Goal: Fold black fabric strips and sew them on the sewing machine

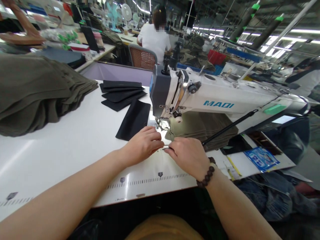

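My left hand [144,144] and my right hand [187,155] meet on the white table [75,140] just in front of the needle [160,125] of a white sewing machine [225,100]. Both have their fingers pinched together on a small thin thing between them, too small to make out. A bead bracelet [207,175] circles my right wrist. A single black fabric piece [134,120] lies just left of the needle. Olive fabric pieces [202,128] are stacked under the machine arm to the right of my hands.
A tall stack of olive fabric [37,90] fills the table's left. Several black pieces [122,93] lie fanned behind. A ruler scale [150,181] runs along the front edge. A blue packet [261,158] lies at right. A person in white [155,38] sits at a far table.
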Demonstrator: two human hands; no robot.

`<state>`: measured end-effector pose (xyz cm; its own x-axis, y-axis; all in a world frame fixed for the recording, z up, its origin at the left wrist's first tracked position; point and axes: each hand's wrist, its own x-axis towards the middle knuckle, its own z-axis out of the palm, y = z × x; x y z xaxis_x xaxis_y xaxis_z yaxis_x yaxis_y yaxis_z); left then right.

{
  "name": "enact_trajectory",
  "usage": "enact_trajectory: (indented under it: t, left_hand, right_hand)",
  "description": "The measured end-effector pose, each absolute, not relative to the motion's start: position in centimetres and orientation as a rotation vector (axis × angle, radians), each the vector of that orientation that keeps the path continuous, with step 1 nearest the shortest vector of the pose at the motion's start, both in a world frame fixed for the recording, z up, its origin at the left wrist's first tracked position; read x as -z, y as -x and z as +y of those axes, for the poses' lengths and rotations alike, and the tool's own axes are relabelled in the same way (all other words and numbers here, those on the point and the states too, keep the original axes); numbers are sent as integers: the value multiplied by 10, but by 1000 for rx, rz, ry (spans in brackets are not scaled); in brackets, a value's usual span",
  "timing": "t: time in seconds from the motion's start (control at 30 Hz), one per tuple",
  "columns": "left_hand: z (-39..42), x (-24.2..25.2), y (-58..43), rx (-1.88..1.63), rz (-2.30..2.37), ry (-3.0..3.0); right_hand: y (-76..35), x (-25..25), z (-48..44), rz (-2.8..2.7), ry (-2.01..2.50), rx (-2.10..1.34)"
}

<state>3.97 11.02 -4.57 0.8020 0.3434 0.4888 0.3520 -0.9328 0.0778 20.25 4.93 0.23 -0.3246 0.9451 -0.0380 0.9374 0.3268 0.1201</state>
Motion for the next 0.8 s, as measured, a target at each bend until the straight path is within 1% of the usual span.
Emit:
enact_trajectory:
  t: [0.13, 0.23, 0.37, 0.47, 0.53, 0.57, 0.7, 0.8]
  left_hand:
    - [112, 45, -37, 826, -620, 2961]
    - [113, 46, -36, 798, -684, 2980]
    - [117, 51, -36, 808, -871, 3024]
    - [122, 55, -36, 818, -1010, 3085]
    - [125, 55, -35, 807, -1084, 3131]
    - [127, 54, -35, 804, -1117, 3151]
    - [131, 45, -36, 778, -1261, 3198]
    - [134, 39, -36, 644, -1413, 3229]
  right_hand:
    - [-215, -4, 43, 2445, -1751, -49]
    - [-246, -6, 33, 2476, -1813, 42]
    - [-311, -6, 23, 2589, -2112, 16]
    - [-363, 2, 22, 2611, -2266, -232]
    - [-393, 11, 24, 2604, -2351, -558]
    - [-407, 15, 26, 2557, -2392, -638]
    - [-441, 33, 33, 2391, -2385, -746]
    - [-453, 46, 40, 2247, -2439, -752]
